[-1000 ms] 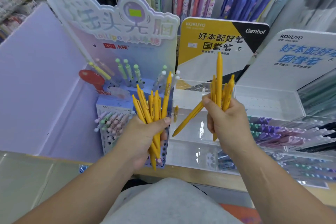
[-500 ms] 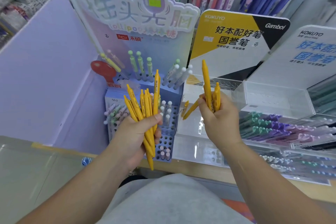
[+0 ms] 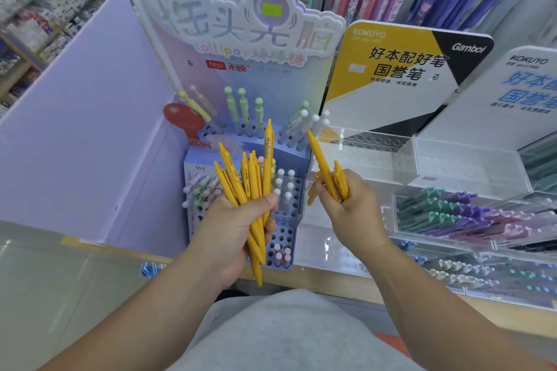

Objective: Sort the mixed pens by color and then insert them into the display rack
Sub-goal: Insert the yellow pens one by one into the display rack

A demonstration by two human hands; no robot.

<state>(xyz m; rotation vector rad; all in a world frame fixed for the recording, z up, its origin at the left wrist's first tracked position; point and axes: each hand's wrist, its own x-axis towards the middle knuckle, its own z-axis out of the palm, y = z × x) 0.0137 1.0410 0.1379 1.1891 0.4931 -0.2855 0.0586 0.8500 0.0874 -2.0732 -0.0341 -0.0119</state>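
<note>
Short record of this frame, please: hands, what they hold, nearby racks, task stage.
left hand: grips a bunch of yellow pens
right hand: grips a few yellow pens, one sticking up
rack behind left hand: blue perforated rack, pastel pens in it
rack behind right hand: clear acrylic rack under yellow Kokuyo sign
stage: none being inserted

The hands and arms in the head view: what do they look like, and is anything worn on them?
The left hand and right hand are bare: no gloves, rings or watch show. Both forearms are bare too, with no sleeve in view. A grey garment covers the body below them.
</note>
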